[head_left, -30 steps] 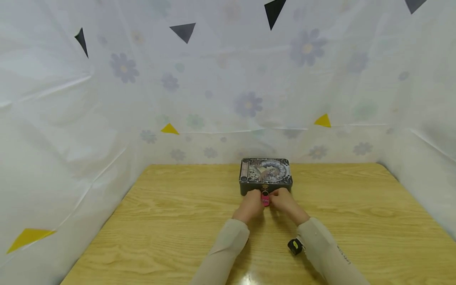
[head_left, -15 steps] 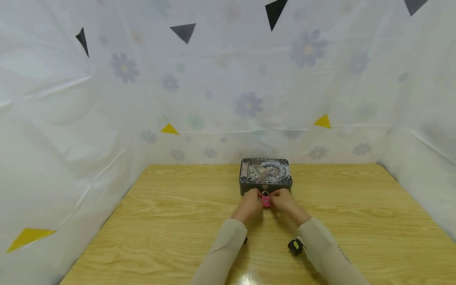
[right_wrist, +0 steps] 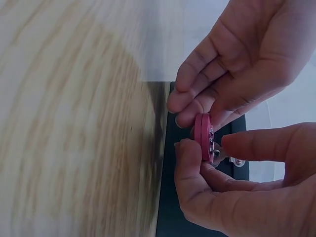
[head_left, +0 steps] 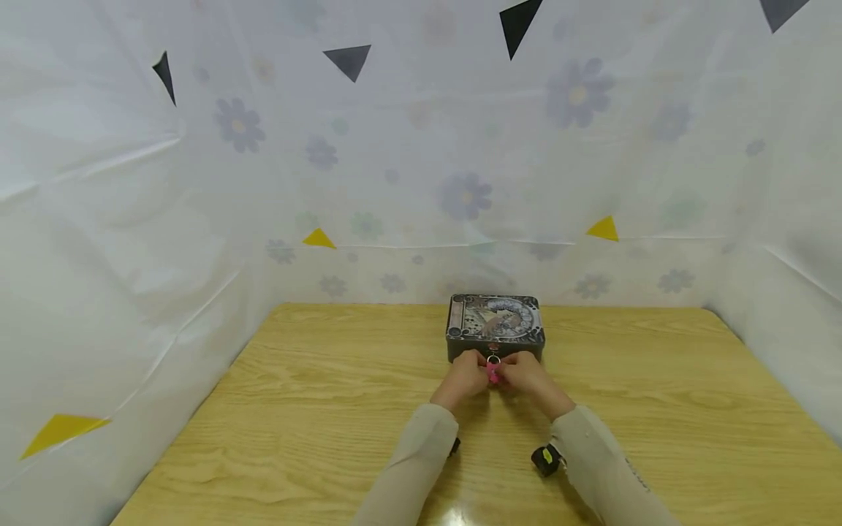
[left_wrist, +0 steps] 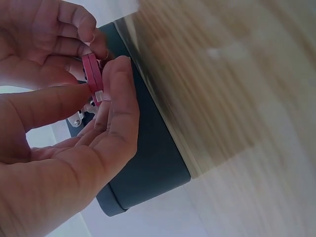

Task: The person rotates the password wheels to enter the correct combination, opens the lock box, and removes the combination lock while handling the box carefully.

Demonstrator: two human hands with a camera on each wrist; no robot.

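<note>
A dark tin box (head_left: 496,318) with a printed lid lies near the table's back edge. From the metal clasp (right_wrist: 238,161) on its front hangs a small pink combination padlock (head_left: 493,371), its shackle showing as a silver ring. My left hand (head_left: 463,380) pinches the padlock from the left between thumb and fingers. From the other side, my right hand (head_left: 529,376) grips it too, thumb toward the dials. Close up in the right wrist view, small dials line the face of the padlock (right_wrist: 201,136). Fingers hide part of its body in both wrist views.
The wood-grain table (head_left: 316,394) reaches a white floral curtain (head_left: 395,183) at the back, with more sheeting at both sides. A black wrist device (head_left: 545,460) sits by the right sleeve; part of another shows beside the left sleeve.
The padlock has tilted in my fingers, and its face looks shorter in the head view. Both hands stay at the box front. The head view has shifted slightly.
</note>
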